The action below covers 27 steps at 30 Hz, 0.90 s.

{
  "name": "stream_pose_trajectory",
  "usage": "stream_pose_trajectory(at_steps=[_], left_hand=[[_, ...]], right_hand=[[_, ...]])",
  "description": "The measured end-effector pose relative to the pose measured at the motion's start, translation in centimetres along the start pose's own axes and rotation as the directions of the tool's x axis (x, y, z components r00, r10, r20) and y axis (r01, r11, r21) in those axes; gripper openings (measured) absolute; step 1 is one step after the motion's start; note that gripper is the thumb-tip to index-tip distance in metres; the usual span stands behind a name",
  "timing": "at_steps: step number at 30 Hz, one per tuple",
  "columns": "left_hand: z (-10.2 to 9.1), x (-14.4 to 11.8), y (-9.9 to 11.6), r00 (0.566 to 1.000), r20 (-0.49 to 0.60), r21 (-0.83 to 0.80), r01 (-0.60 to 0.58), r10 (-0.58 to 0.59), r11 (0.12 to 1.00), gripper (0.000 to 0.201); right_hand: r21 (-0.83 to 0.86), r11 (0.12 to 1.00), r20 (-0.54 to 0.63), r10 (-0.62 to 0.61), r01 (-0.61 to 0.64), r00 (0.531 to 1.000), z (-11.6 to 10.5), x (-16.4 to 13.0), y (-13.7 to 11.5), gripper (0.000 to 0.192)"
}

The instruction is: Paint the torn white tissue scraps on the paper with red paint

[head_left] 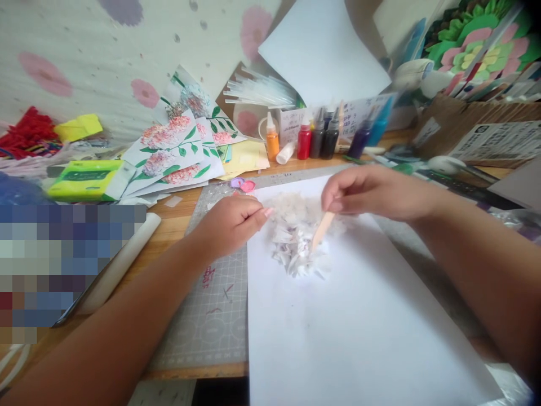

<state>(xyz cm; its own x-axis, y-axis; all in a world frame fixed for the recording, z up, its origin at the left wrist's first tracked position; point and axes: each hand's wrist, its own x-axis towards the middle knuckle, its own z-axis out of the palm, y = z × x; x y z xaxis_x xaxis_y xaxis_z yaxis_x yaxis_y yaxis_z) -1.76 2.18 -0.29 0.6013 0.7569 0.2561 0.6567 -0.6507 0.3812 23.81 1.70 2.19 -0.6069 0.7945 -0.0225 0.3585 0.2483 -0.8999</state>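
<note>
Paper scraps [296, 239] heap near the white sheet's [359, 327] top edge (light, flimsy, easily scattered); right hand [372, 192] pinches a wooden stick [322, 230] into them, left hand [232, 223] curls closed beside, holding nothing visible.

white sheet [359, 327] | grey gridded mat [215, 321] | tan stick [322, 230] | orange bottle [273, 144]

Left hand [231, 223] curled, right hand [372, 192] pinching.
</note>
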Motion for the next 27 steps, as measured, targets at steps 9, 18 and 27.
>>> stream_pose_trajectory(at_steps=[9, 18, 27], left_hand=[[0.65, 0.04, -0.33, 0.998, -0.052, -0.015, 0.031, -0.032, 0.999, 0.02], [0.51, 0.07, -0.41, 0.999, 0.003, -0.015, 0.041, -0.041, 0.999, 0.013], [0.0, 0.08, 0.08, 0.996, -0.009, -0.058, -0.094, 0.093, 0.994, 0.037]], right_hand=[[0.206, 0.978, 0.009, -0.046, 0.043, 0.999, -0.09, -0.36, 0.19, 0.011], [0.314, 0.949, 0.002, 0.015, -0.015, 1.0, -0.36, -0.37, 0.24, 0.013], [0.302, 0.953, -0.002, -0.018, 0.018, 1.0, -0.14, -0.09, 0.57, 0.012]])
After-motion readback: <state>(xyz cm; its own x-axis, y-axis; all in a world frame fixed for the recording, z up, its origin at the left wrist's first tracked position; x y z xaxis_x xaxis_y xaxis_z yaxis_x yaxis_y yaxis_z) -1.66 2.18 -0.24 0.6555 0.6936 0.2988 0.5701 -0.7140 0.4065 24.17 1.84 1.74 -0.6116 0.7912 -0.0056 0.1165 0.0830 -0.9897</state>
